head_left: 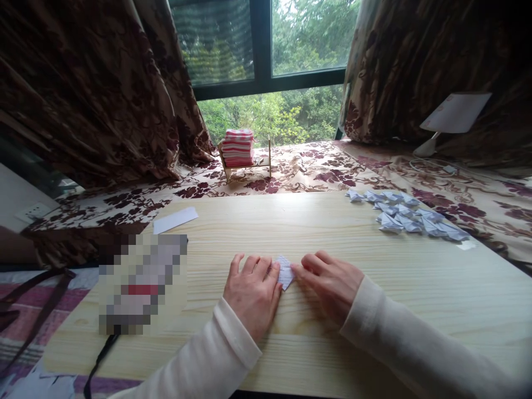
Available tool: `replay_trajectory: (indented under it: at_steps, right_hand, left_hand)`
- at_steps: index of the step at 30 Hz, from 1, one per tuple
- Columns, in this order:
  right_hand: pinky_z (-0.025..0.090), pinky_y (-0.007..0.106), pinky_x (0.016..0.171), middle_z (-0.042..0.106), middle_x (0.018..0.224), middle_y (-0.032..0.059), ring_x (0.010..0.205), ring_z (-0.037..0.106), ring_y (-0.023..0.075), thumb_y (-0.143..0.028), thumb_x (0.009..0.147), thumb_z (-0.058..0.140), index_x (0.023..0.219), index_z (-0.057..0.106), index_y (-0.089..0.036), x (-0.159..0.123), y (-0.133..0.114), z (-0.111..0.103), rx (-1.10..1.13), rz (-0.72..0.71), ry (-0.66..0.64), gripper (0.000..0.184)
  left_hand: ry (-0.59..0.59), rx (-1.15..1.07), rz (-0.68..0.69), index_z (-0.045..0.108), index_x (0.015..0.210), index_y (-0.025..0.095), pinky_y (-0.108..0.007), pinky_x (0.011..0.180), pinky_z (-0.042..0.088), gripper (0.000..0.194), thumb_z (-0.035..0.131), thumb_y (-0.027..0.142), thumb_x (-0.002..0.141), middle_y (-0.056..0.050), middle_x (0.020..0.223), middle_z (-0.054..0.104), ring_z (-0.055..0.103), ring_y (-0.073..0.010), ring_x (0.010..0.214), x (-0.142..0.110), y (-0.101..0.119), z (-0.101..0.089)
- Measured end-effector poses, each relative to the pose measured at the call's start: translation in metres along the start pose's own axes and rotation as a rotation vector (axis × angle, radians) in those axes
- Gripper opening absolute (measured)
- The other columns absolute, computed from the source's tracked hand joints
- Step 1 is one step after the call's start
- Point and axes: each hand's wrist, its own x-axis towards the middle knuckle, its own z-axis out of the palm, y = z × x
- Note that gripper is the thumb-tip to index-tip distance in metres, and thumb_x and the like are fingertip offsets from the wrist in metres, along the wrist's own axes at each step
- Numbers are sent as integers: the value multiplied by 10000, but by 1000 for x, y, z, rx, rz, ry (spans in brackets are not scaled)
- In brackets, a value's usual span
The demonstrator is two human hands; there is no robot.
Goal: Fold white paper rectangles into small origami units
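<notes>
- Left hand (251,296): fingers slightly spread, index touching the left edge of the folded paper (285,276).
- Right hand (334,282): fingers curled, fingertip at its right corner; pinching, I cannot tell.
- The paper lies between them on the wood-grain tabletop (241,227).

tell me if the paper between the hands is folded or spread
Folded: the paper is a small pointed shape with a seam across its face.
</notes>
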Motion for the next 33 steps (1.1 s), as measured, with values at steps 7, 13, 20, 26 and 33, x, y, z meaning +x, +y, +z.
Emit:
replay_trajectory:
  at_steps: [7,13,20,26,33]
  right_hand:
    - [339,296,538,590,761,49,700,458,184,-216,834,490,972,629,-218,0,-16,-1,-60,-26,-6,196]
    - [336,285,521,571,719,48,653,430,169,-253,816,529,949,639,-212,2,-16,10,-10,-17,46,178]
    - [302,287,494,568,689,40,642,418,169,-226,821,510,926,644,-217,4,-13,4,41,-10,41,171]
    - [290,291,493,561,634,28,608,414,162,-172,794,524,870,640,-195,1,-12,4,99,43,51,141]
    - [278,277,491,584,654,27,614,450,154,-58,755,465,975,627,-147,-7,-6,0,98,85,56,287]
  left_hand:
    - [20,-12,-7,586,1087,197,-490,941,309,279,418,261,873,-60,1077,607,511,-231,996,2,-1,3]
    - [127,-80,36,602,1075,221,-516,993,239,276,427,255,864,-63,1125,601,488,-239,1051,-11,-1,-1]
    - [105,-140,86,601,1085,226,-516,1013,201,288,417,258,867,-32,1101,626,501,-225,1024,-15,-7,2]
    - [116,-171,79,604,1088,232,-507,1009,224,290,427,230,858,-25,1111,627,512,-221,1029,-16,-14,1]
    - [126,-215,49,597,1104,266,-490,982,258,313,433,205,844,-24,1111,618,513,-218,1029,-17,-16,1]
